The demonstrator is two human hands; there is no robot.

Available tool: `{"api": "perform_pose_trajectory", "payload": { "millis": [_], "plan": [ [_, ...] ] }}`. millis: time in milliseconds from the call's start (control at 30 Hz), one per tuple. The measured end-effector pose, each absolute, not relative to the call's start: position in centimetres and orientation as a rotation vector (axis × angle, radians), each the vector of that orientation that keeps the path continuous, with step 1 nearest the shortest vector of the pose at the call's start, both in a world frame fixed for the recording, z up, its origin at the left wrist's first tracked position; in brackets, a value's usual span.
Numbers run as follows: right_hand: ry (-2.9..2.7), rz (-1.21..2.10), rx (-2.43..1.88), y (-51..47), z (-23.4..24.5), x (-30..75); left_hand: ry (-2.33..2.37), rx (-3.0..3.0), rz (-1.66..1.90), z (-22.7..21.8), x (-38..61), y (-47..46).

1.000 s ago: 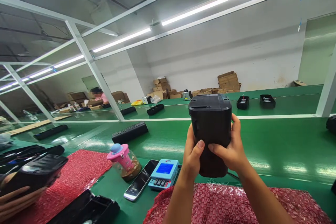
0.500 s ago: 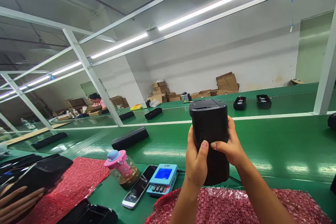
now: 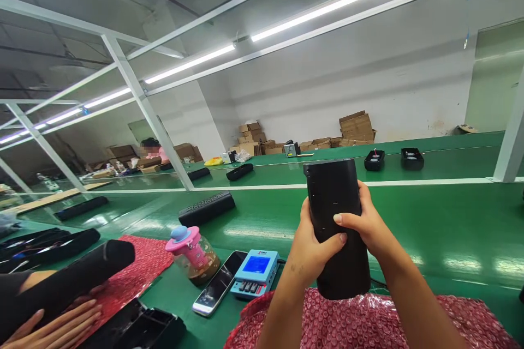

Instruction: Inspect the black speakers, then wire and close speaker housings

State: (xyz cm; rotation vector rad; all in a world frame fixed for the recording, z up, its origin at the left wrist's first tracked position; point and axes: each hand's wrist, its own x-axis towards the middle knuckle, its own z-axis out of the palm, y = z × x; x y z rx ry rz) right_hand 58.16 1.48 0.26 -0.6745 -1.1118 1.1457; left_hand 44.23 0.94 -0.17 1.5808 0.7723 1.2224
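Note:
I hold a tall black speaker housing (image 3: 338, 212) upright in front of me, above the red bubble wrap (image 3: 347, 316) at the table's near edge. My left hand (image 3: 313, 248) wraps its left side with fingers closed round it. My right hand (image 3: 366, 223) grips its right side, the thumb pressed across the front. A thin cable runs behind it towards a blue tester (image 3: 256, 271) with a lit screen.
A phone (image 3: 215, 290), a pink-lidded bottle (image 3: 192, 253) and black housings (image 3: 207, 208) lie on the green conveyor (image 3: 429, 229). At the left a co-worker's hand (image 3: 57, 327) rests by a long black housing (image 3: 69, 283) on another red wrap. White frame posts (image 3: 147, 112) rise beyond.
I have turned and tilted the housing so its top face no longer shows, and lowered it a little. The co-worker's black housing at the left has swung up and to the right.

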Motion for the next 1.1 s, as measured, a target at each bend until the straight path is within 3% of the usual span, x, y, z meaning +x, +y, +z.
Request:
{"api": "perform_pose_trajectory", "payload": {
  "millis": [333, 733, 1100],
  "plan": [
    [-1.151, 1.059, -0.661, 1.6, 0.0, 59.1, 0.719, 1.705, 1.36, -1.3, 45.2, 1.5],
    [-1.259, 1.042, -0.652, 1.8, -0.6, 59.1, 0.678, 1.806, 1.211, -0.3, 43.8, 1.7],
    [-1.232, 1.018, -0.561, 1.5, -0.2, 60.6, 1.007, 1.89, 1.286, -0.6, 46.2, 0.4]
  ]
}}
